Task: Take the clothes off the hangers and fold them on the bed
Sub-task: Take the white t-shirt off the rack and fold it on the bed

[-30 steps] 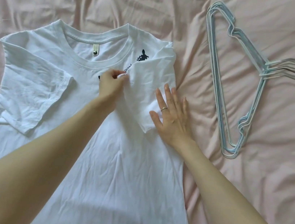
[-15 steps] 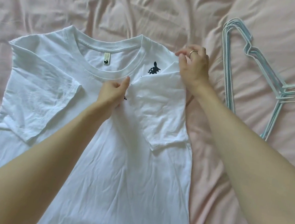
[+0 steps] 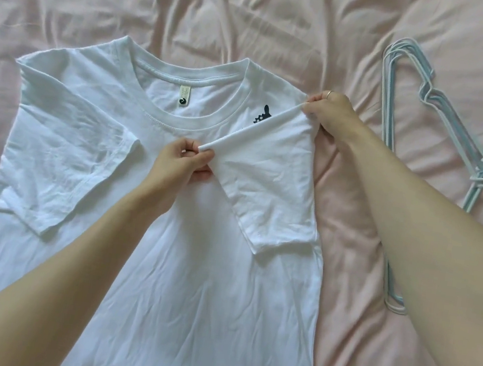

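Left hand (image 3: 186,159), centre of the frame: fingers curled, thumb and forefinger pinching the inner corner of the folded-in sleeve (image 3: 268,180); forearm runs from the lower left edge up across the shirt body. Right hand (image 3: 328,109), right of centre and higher: fingers bent, pinching the sleeve's outer corner at the shoulder seam; a ring (image 3: 329,94) on one finger; forearm enters from the lower right corner and crosses bare sheet. Between the two hands the sleeve's upper edge is pulled taut in a straight slanting line, raised slightly off the chest. White T-shirt (image 3: 188,284): lies flat, front up, across the left and centre of the frame, neckline toward the top, hem out of view at the bottom edge. Its other sleeve (image 3: 59,169), at the left, is folded in over the body and lies creased. Small dark printed figure (image 3: 262,116) on the chest, partly covered by the taut sleeve. Neck label (image 3: 183,97) inside the collar. Pink bedsheet (image 3: 197,6): rumpled, filling the background. Stack of pale blue wire hangers (image 3: 437,108): at the right of the frame, apart from the shirt, hooks toward the right edge, lower part hidden behind the right forearm.
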The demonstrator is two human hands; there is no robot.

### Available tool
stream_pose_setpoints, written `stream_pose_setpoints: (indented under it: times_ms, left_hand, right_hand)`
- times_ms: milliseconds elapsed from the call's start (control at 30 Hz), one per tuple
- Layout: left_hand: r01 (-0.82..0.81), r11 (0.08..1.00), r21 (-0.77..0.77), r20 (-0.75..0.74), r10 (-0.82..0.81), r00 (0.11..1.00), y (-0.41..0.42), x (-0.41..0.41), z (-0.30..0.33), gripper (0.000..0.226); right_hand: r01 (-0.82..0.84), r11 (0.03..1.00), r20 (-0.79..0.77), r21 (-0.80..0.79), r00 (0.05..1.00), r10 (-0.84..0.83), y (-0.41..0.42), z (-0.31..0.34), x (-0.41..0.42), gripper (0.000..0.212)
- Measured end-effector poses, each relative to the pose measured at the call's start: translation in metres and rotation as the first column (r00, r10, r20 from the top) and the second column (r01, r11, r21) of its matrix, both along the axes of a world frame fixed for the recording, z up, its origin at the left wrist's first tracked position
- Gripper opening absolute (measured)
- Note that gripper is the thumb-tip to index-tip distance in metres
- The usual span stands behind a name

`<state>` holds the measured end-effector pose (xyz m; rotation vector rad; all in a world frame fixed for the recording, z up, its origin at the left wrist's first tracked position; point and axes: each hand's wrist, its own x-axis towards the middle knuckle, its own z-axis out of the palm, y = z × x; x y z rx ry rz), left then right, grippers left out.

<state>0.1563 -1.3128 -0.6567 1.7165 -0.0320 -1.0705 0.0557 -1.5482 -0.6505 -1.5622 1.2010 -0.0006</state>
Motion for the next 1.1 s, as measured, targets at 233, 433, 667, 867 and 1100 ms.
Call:
stream_pose_setpoints:
  times_ms: [233, 433, 667, 867, 1100]
  left_hand:
    - [-0.110, 0.993, 0.036, -0.019, 0.111, 0.994, -0.006, -0.001, -0.008, 0.016]
    - [-0.152, 0.987, 0.053, 0.194, 0.139, 0.971, -0.011, -0.019, 0.000, 0.024]
    - [0.048, 0.985, 0.165, 0.442, -0.117, 0.889, 0.047, -0.045, 0.001, 0.031]
    - [0.238, 0.935, 0.262, 0.512, -0.344, 0.787, 0.121, -0.084, 0.013, 0.035]
    - [0.194, 0.898, 0.395, 0.710, -0.432, 0.556, 0.238, -0.088, 0.034, 0.047]
  right_hand:
    - [-0.068, 0.741, -0.122, -0.668, 0.992, -0.019, 0.045, -0.004, -0.017, 0.038]
    - [-0.451, 0.410, -0.310, -0.793, 0.877, 0.367, 0.149, -0.039, -0.061, 0.048]
    - [-0.570, 0.544, -0.476, -0.616, 0.819, 0.319, 0.215, -0.034, -0.084, 0.057]
    - [-0.613, 0.646, -0.567, -0.455, 0.759, 0.321, 0.277, -0.011, -0.113, 0.066]
    - [-0.606, 0.710, -0.564, -0.359, 0.746, 0.353, 0.371, 0.012, -0.147, 0.075]
